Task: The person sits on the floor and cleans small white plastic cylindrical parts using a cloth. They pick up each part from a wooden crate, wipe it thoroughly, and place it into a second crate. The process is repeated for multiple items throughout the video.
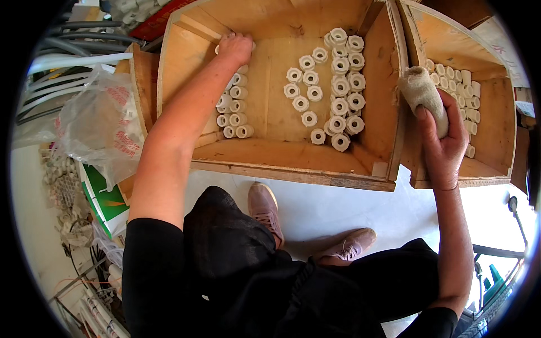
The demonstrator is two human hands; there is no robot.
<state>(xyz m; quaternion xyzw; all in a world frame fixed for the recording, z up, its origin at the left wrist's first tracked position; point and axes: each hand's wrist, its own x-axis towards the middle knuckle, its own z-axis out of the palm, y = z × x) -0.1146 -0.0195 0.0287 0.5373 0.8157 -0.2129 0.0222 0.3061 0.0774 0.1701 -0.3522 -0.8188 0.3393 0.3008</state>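
My left hand [236, 48] reaches to the far left of a plywood box [291, 173] and is over the stacked white plastic pipe fittings [238, 105] there. Its fingers are curled and partly hidden, so I cannot tell whether they grip a fitting. In my right hand [448, 139] is a rolled beige cloth [424, 95], held upright near the wall between two boxes. White ringed plastic fittings [340, 86] stand stacked along the box's right side. Several more of these stand in a loose curve towards the middle.
A second plywood box [486, 182] at right holds small white fittings [467, 91]. Left of the boxes are a clear plastic bag [101, 122] with red print and grey and white pipes [80, 63]. My shoes [264, 207] are on the pale floor [321, 203].
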